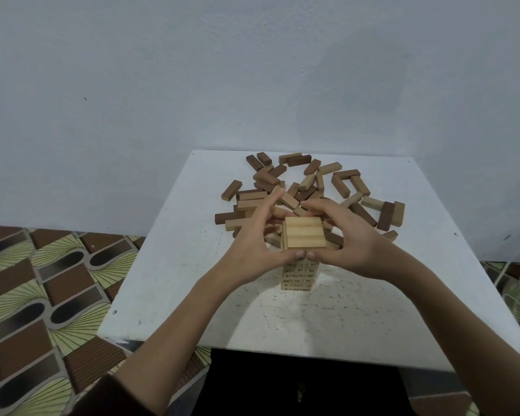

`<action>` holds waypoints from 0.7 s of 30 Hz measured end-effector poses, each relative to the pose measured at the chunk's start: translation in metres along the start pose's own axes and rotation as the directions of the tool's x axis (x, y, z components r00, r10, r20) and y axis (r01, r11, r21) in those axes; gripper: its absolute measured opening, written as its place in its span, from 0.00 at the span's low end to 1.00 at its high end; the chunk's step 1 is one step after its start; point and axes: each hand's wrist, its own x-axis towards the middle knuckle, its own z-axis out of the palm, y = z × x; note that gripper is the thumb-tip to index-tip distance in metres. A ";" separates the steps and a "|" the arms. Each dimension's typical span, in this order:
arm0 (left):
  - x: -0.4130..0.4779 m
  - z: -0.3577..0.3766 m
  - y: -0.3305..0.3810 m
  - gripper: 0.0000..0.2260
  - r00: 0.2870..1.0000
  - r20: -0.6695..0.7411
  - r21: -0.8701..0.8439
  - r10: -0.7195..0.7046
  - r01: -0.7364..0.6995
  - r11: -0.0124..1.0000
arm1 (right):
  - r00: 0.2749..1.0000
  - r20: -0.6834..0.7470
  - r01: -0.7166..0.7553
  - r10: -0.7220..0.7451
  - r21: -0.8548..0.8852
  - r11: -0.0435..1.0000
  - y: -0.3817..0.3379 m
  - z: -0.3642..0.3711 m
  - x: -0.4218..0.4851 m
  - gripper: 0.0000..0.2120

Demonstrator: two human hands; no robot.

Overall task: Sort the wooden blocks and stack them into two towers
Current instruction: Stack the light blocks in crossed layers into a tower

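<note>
A tower of light wooden blocks (304,235) stands near the middle of the white table (174,280); its top layer is three light blocks side by side. My left hand (258,244) and my right hand (351,238) cup the top of the tower from either side, thumbs pressed against its near edge and fingers curled round its far side. Behind the tower lies a loose heap of dark brown and light blocks (300,181). The hands hide part of the heap and the tower's upper sides.
The table stands against a pale wall (252,70). A patterned brown and green floor (42,295) lies to the left and far right. Stray blocks (391,214) reach toward the table's right side. Bare tabletop spreads in front of the tower.
</note>
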 end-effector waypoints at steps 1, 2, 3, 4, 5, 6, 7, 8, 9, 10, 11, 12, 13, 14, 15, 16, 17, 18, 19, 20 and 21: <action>0.000 0.000 0.000 0.42 1.000 -0.003 -0.005 0.003 -0.003 1.000 | 1.000 0.000 -0.007 0.007 0.009 1.000 -0.001 0.000 0.000 0.33; -0.001 0.000 -0.001 0.42 1.000 -0.002 -0.008 0.005 -0.005 1.000 | 1.000 -0.002 -0.014 0.014 0.019 1.000 -0.002 0.000 0.000 0.33; -0.001 0.000 -0.001 0.42 1.000 -0.001 -0.011 0.004 -0.004 1.000 | 1.000 -0.002 -0.020 0.020 0.027 0.999 -0.002 0.000 0.000 0.32; -0.001 0.001 -0.001 0.42 1.000 -0.002 -0.012 0.001 -0.001 1.000 | 1.000 -0.002 -0.027 0.028 0.034 0.999 -0.003 0.000 -0.001 0.32; -0.001 0.001 -0.001 0.42 1.000 -0.005 -0.013 -0.001 0.000 1.000 | 0.999 -0.002 -0.036 0.036 0.042 0.998 -0.003 0.000 -0.001 0.33; -0.002 0.002 -0.001 0.42 1.000 -0.009 -0.011 -0.001 0.001 1.000 | 0.999 0.000 -0.045 0.045 0.057 0.997 -0.004 0.000 -0.002 0.33; -0.003 0.003 0.001 0.42 1.000 -0.015 -0.009 -0.004 0.004 1.000 | 0.999 0.005 -0.053 0.053 0.086 0.995 -0.005 0.000 -0.004 0.34; -0.005 0.005 0.002 0.42 1.000 -0.019 -0.013 -0.011 0.011 1.000 | 0.998 0.012 -0.065 0.064 0.128 0.990 -0.006 0.000 -0.006 0.34; -0.007 0.007 0.003 0.43 1.000 -0.019 -0.025 -0.022 0.022 0.999 | 0.997 0.013 -0.081 0.080 0.177 0.981 -0.008 0.000 -0.008 0.35; -0.010 0.009 0.004 0.43 0.999 -0.013 -0.043 -0.036 0.035 0.998 | 0.995 0.005 -0.098 0.099 0.225 0.969 -0.009 0.002 -0.011 0.35; -0.013 0.012 0.005 0.44 0.999 -0.001 -0.065 -0.051 0.051 0.997 | 0.993 -0.010 -0.114 0.121 0.272 0.955 -0.010 0.004 -0.014 0.35; -0.016 0.015 0.006 0.45 0.998 0.013 -0.087 -0.067 0.068 0.994 | 0.989 -0.027 -0.129 0.145 0.312 0.941 -0.010 0.007 -0.016 0.35; -0.019 0.018 0.006 0.45 0.996 0.025 -0.110 -0.085 0.088 0.990 | 0.984 -0.040 -0.148 0.172 0.342 0.928 -0.009 0.012 -0.019 0.36; -0.022 0.021 0.008 0.45 0.994 0.037 -0.137 -0.102 0.106 0.985 | 0.978 -0.054 -0.169 0.202 0.365 0.915 -0.008 0.018 -0.021 0.36; -0.024 0.024 0.008 0.44 0.992 0.048 -0.164 -0.115 0.122 0.979 | 0.971 -0.066 -0.188 0.231 0.387 0.903 -0.008 0.023 -0.023 0.37; -0.025 0.028 0.009 0.43 0.991 0.060 -0.184 -0.123 0.132 0.974 | 0.964 -0.074 -0.204 0.255 0.409 0.890 -0.008 0.029 -0.025 0.36; -0.026 0.031 0.009 0.41 0.989 0.073 -0.197 -0.125 0.138 0.971 | 0.959 -0.079 -0.215 0.273 0.429 0.878 -0.009 0.034 -0.026 0.37; -0.028 0.033 0.009 0.41 0.989 0.083 -0.207 -0.124 0.139 0.968 | 0.954 -0.080 -0.225 0.288 0.444 0.867 -0.010 0.039 -0.026 0.38; -0.028 0.036 0.009 0.40 0.989 0.087 -0.212 -0.123 0.139 0.967 | 0.949 -0.081 -0.237 0.305 0.457 0.857 -0.011 0.043 -0.027 0.39; -0.029 0.037 0.009 0.40 0.989 0.085 -0.216 -0.121 0.137 0.967 | 0.944 -0.083 -0.245 0.318 0.467 0.849 -0.012 0.047 -0.027 0.41; -0.029 0.039 0.008 0.40 0.989 0.082 -0.222 -0.123 0.138 0.965 | 0.942 -0.087 -0.247 0.325 0.475 0.845 -0.013 0.049 -0.027 0.42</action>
